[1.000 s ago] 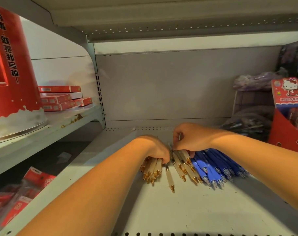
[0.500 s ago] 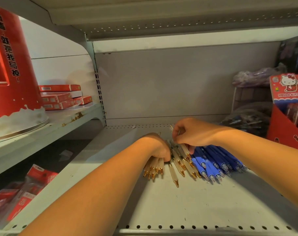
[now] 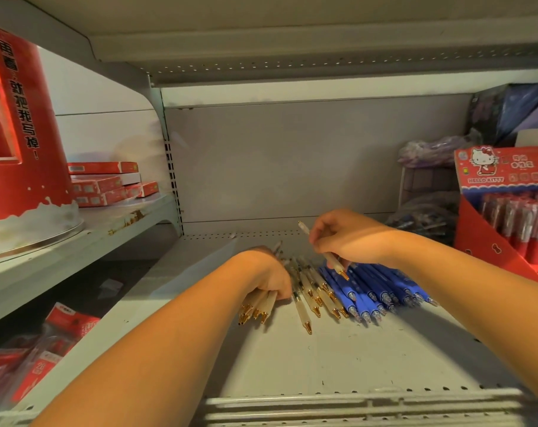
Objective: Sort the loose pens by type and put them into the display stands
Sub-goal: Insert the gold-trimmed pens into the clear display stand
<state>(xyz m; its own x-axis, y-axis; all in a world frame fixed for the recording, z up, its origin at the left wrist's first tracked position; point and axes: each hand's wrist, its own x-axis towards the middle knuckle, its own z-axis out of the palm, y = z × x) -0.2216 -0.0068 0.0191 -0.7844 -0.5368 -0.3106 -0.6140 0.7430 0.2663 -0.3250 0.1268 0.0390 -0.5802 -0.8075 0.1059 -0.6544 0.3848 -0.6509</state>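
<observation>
Sorting underway: pinches one slim cream plastic pen with gold tip [image 3: 335, 262] mid-barrel in curled right hand [image 3: 351, 241] over blue plastic pens [image 3: 372, 288] on grey metal shelf [image 3: 323, 359], clamps left hand [image 3: 271, 275] round bundle of cream pens [image 3: 258, 305]; likely light, stiff, slippery, so best gripped mid-barrel.

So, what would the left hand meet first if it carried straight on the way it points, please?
Most likely the loose cream pens lying beside the left hand and its gripped bundle, then the right hand, holding one pen above them; depth is unclear here.
</observation>
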